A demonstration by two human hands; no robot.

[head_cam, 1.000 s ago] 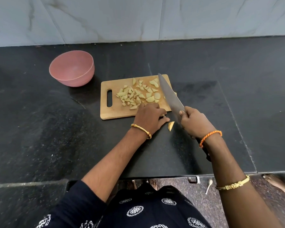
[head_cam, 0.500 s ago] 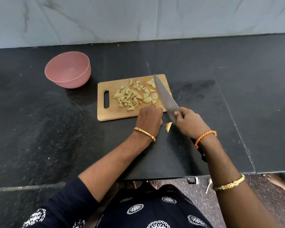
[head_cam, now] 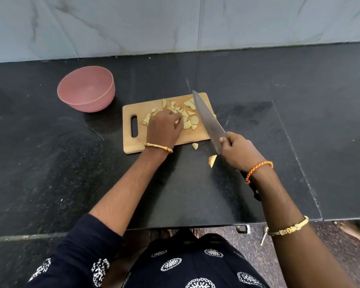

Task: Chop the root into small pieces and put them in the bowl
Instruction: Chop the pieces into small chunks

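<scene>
left hand (head_cam: 164, 127) cupped over root pieces (head_cam: 190, 119) | right hand (head_cam: 237, 152) grasping knife (head_cam: 208, 119)

Even, soft daylight fills the wide-angle frame, with a pale sheen on the dark counter (head_cam: 258, 84). Straight lines bow toward the edges; shadows stay faint.

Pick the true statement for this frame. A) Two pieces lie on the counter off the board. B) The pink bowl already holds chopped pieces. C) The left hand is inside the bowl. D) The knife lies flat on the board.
A: two pieces lie on the black counter just past the cutting board; the pink bowl looks empty.
</scene>
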